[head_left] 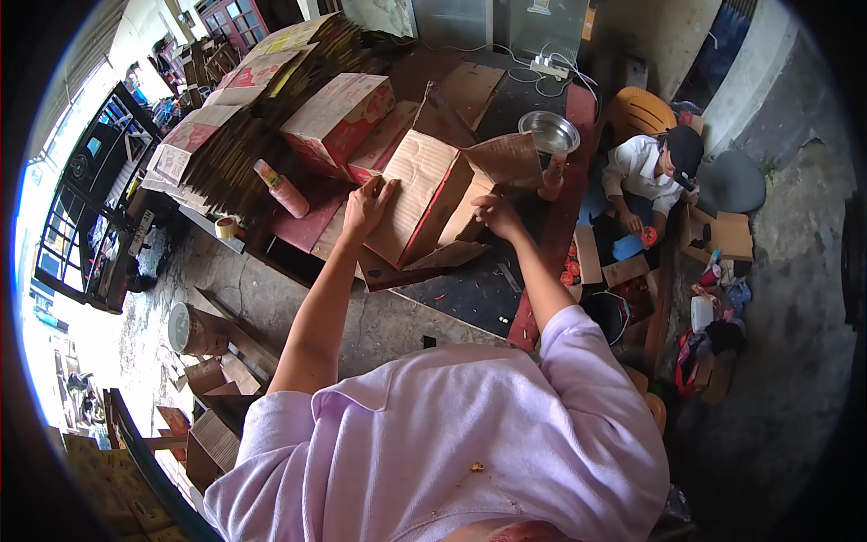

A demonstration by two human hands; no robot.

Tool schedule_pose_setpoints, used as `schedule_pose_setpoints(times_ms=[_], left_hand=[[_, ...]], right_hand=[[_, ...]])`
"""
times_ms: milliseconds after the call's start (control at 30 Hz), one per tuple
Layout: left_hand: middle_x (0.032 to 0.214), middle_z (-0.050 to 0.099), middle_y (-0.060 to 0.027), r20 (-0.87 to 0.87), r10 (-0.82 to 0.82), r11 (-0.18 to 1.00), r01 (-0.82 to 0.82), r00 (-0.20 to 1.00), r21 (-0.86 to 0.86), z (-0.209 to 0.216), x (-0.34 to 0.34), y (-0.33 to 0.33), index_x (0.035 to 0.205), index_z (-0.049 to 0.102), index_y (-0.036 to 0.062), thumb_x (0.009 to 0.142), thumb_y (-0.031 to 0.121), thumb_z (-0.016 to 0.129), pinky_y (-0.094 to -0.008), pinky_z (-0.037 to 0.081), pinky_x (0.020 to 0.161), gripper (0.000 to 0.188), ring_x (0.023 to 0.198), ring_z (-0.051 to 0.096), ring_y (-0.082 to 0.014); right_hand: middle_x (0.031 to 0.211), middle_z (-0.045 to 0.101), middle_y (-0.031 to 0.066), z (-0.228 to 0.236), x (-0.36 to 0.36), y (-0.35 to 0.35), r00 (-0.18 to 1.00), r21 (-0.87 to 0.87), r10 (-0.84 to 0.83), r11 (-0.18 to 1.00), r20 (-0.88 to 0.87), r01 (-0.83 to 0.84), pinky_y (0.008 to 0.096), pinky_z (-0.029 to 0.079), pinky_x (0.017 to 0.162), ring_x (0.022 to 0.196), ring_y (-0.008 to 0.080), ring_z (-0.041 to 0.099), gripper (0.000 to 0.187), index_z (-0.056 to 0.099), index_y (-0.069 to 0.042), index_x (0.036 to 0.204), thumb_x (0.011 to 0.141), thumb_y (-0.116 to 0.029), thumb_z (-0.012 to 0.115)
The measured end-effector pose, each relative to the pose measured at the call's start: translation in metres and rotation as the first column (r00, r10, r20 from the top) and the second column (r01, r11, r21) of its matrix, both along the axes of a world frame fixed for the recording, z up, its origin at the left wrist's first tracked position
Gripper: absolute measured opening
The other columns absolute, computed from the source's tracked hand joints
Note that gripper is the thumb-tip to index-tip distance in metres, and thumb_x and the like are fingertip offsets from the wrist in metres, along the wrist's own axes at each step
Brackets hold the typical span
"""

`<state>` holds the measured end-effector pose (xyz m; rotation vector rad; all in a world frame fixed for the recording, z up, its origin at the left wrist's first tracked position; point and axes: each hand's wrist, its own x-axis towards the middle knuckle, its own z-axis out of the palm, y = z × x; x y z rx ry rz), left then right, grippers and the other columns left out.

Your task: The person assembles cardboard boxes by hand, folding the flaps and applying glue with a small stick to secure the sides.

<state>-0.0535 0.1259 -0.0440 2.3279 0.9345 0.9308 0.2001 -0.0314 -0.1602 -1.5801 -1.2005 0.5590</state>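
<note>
A brown cardboard box (pixel 420 176) lies tilted on the table in front of me, its flaps spread and its opening turned to the right. My left hand (pixel 368 210) is closed on the box's left edge, thumb on the plain cardboard face. At the opening, my right hand (pixel 497 217) has its fingers curled together beside the inner wall; whatever they pinch, if anything, is too small to make out. To the left of the box stands a pink bottle (pixel 289 197). A second pink bottle (pixel 553 176) is right of the open flaps, near a metal bowl (pixel 549 134).
Flattened cartons (pixel 262 154) are stacked at the far left, beside a closed red-and-white carton (pixel 339 113). A power strip (pixel 548 68) with white cables lies at the back. On the right sits another person (pixel 646 176), with open boxes (pixel 722 237) nearby. A bucket (pixel 194 328) stands on the floor.
</note>
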Motion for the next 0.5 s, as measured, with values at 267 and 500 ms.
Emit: schedule_pose_setpoints(times_ms=[267, 500], left_hand=[[0.071, 0.059, -0.0216, 0.129, -0.011, 1.000, 0.014, 0.992, -0.019, -0.010, -0.011, 0.009, 0.085, 0.062, -0.0006, 0.088, 0.038, 0.058, -0.0382, 0.045, 0.058, 0.039, 0.063, 0.059, -0.0357], [0.073, 0.061, -0.0204, 0.108, 0.034, 0.999, -0.034, 0.994, -0.002, -0.008, -0.013, 0.012, 0.090, 0.064, 0.0000, 0.089, 0.038, 0.056, -0.0373, 0.046, 0.060, 0.039, 0.067, 0.061, -0.0352]], right_hand=[[0.106, 0.058, 0.0091, -0.010, 0.001, -0.029, 0.833, -0.222, 0.016, 0.966, 0.553, 0.129, 0.0366, 0.049, 0.077, 0.090, 0.0252, 0.061, 0.023, 0.066, -0.008, 0.094, 0.086, -0.028, 0.058], [0.109, 0.057, 0.0061, -0.020, 0.015, -0.061, 0.860, -0.516, 0.040, 0.814, 0.508, 0.267, 0.0368, 0.048, 0.084, 0.100, 0.0245, 0.059, 0.024, 0.065, -0.012, 0.092, 0.084, -0.033, 0.059]])
